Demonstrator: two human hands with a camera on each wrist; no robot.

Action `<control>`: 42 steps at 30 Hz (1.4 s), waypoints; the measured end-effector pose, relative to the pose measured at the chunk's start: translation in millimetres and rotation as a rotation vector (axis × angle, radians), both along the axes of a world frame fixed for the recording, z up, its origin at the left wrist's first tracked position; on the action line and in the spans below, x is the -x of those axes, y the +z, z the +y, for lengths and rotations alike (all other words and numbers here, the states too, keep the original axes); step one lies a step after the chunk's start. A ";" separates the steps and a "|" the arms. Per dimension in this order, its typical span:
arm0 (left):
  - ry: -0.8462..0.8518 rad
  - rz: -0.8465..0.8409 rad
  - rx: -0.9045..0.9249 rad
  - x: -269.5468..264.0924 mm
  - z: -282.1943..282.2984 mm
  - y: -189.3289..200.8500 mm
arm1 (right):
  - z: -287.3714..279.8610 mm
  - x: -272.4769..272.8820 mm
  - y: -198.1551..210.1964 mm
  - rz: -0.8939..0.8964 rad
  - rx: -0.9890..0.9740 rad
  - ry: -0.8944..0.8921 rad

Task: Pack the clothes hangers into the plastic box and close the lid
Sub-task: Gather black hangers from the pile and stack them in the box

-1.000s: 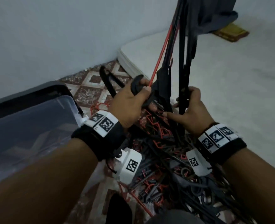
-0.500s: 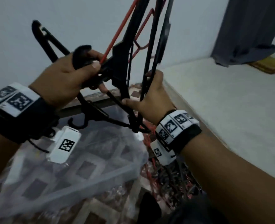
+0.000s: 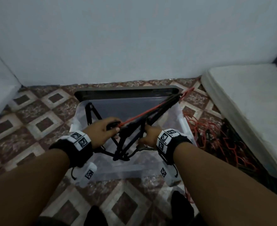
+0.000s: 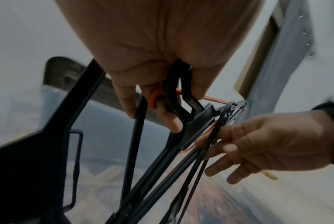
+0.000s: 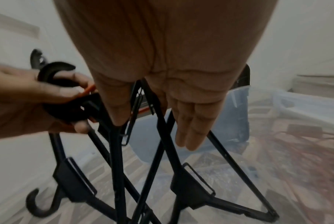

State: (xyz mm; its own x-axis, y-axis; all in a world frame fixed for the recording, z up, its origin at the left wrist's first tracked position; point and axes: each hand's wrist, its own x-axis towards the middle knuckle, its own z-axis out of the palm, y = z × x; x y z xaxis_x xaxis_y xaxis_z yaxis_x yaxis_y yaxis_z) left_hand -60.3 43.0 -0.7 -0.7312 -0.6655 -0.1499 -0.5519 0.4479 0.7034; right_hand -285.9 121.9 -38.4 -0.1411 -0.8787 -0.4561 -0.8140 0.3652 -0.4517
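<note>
- Hangers point(image 3: 131, 128) — one bundle, black with one red, held over the open box point(image 3: 185, 128); long axis runs from the near-left hooks to the far-right tips, which overhang the box's far right corner.
- Left hand point(image 3: 104, 130): fingers curled round the hooks, gripping.
- Right hand point(image 3: 149, 136): thumb and forefinger pinch the bars just right of the hooks, other fingers straight.
- Judgement — the bundle must turn to lie along the box before lowering, or the tips catch the rim.
- Pile point(image 3: 216, 139) of more hangers lies on the floor right of the box.
</note>
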 end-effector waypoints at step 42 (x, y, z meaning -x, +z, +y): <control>0.032 -0.786 0.415 17.0 -60.1 -67.9 | 10.0 8.6 90.9 -0.070 0.342 -0.104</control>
